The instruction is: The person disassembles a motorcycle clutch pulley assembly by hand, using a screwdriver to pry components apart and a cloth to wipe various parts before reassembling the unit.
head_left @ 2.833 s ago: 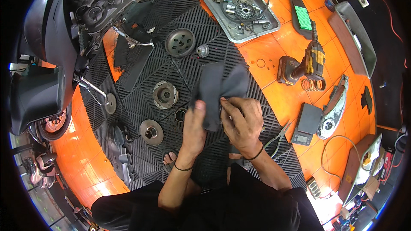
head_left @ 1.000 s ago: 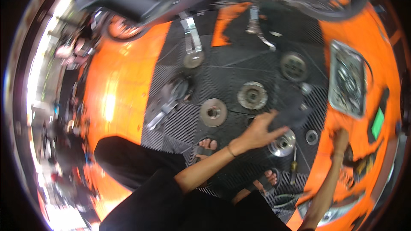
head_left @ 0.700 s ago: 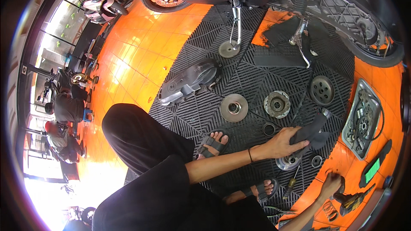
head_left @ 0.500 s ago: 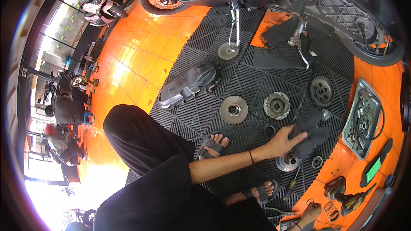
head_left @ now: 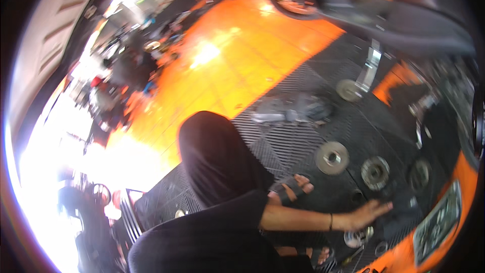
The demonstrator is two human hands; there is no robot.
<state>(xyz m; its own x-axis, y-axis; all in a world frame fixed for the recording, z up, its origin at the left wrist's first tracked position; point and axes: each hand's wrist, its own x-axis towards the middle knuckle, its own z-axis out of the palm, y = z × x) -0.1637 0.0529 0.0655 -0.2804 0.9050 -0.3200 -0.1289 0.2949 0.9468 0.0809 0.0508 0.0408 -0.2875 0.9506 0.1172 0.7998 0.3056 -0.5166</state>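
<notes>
My left hand (head_left: 365, 215) reaches out to the right over the black ribbed mat, its fingers blurred. At its fingertips is a dark cloth (head_left: 404, 216), which my hand seems to grip; its outline is smeared. Just below my hand lies a shiny round metal part (head_left: 355, 238), with a small metal ring (head_left: 381, 248) to its right. Above are a flat metal disc (head_left: 332, 158), a ringed metal hub (head_left: 375, 173) and a dark round bell-shaped part (head_left: 419, 174). My right hand is out of view, past the lower edge.
A long dark engine cover (head_left: 293, 111) lies on the mat farther up. A metal tray (head_left: 437, 222) of loose parts stands on the orange floor at right. A scooter (head_left: 404, 25) rises at upper right, its stand's foot on a round disc (head_left: 348, 91). People (head_left: 129, 68) crouch at far left.
The view has swung left and tilted, so the parts appear lower and farther right. My left hand stays near the cloth. My right hand has left the view.
</notes>
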